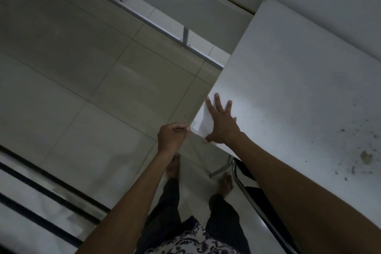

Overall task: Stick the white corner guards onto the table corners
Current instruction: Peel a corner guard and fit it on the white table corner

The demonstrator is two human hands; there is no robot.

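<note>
From my feed I see the white table (299, 80) filling the right side, its near corner pointing toward the middle of the frame. The right hand (221, 125) lies flat on the tabletop just inside that corner, all 5 fingers spread and straight, gripping nothing. The left hand (172, 137) is at the corner's tip from the floor side, fingers curled, pinching what looks like the white corner guard (193, 127) against the corner; the light is dim and the piece is pale on a pale edge, so I can't make out its full outline. The guard sits right at the table's corner, touching the left fingertips. Dark specks and 1 brownish stain (366, 156) mark the tabletop at the far right. Below, 2 bare feet stand on the tiled floor (82, 80) beside a chrome table leg (221, 169).
</note>
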